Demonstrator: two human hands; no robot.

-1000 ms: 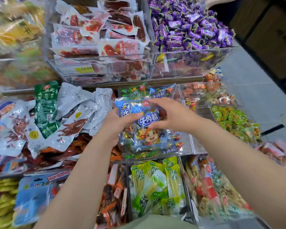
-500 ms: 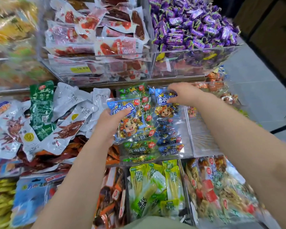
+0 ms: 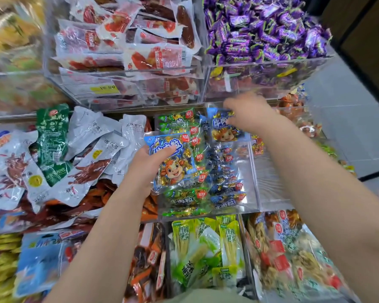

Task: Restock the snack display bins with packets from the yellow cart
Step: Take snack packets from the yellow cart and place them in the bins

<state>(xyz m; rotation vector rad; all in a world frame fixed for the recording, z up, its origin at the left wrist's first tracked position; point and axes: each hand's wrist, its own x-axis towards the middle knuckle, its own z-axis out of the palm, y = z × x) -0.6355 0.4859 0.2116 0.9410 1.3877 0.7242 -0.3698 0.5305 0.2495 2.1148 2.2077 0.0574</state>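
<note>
My left hand (image 3: 144, 169) grips a blue packet with a cartoon calf (image 3: 173, 162), thumb on its upper left corner, just over the left side of a clear acrylic bin (image 3: 253, 178). Inside that bin lie green packets (image 3: 179, 122) on the left and blue ones (image 3: 228, 189) on the right. My right hand (image 3: 249, 114) is at the bin's back right, its fingers pinching the top of another blue calf packet (image 3: 224, 130) that stands against the rear. The yellow cart is out of view.
Clear bins above hold red meat packets (image 3: 127, 44) and purple candies (image 3: 265, 31). Grey and green packets (image 3: 79, 149) pile at the left. Below lie yellow-green packets (image 3: 206, 248) and mixed snacks (image 3: 289, 259). Grey floor (image 3: 350, 119) lies to the right.
The hands split a stack of blue packets. My right hand carried one up to the bin's back right corner. My left hand stayed at the bin's left with the other.
</note>
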